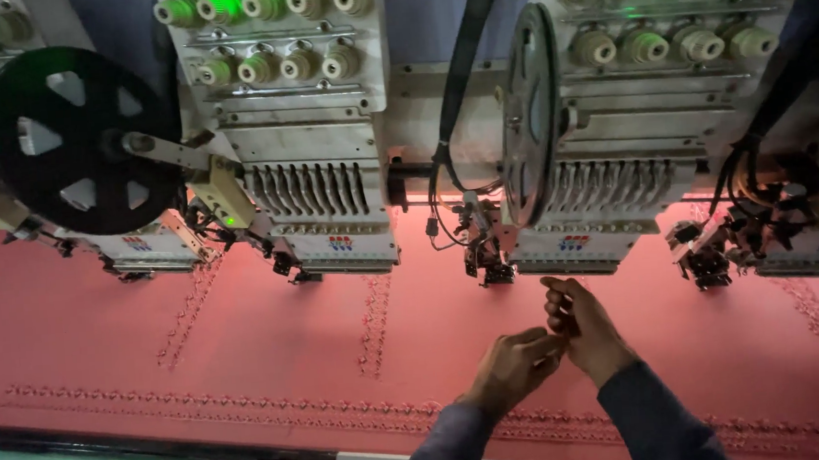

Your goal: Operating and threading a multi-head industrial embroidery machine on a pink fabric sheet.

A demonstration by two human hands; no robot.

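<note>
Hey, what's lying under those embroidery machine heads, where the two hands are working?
Pink fabric stretches flat under the embroidery heads, with stitched motif rows across it. The left hand and right hand meet just above it. What is beneath the fabric is covered.

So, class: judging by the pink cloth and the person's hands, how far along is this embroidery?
Done: stitched rows on the pink cloth. In hand: left hand and right hand meet, fingers pinched, below a machine head. Left: wide bare cloth between the rows.

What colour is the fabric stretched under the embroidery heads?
The fabric is salmon pink with stitched pattern lines, shown best in the head view.
</note>
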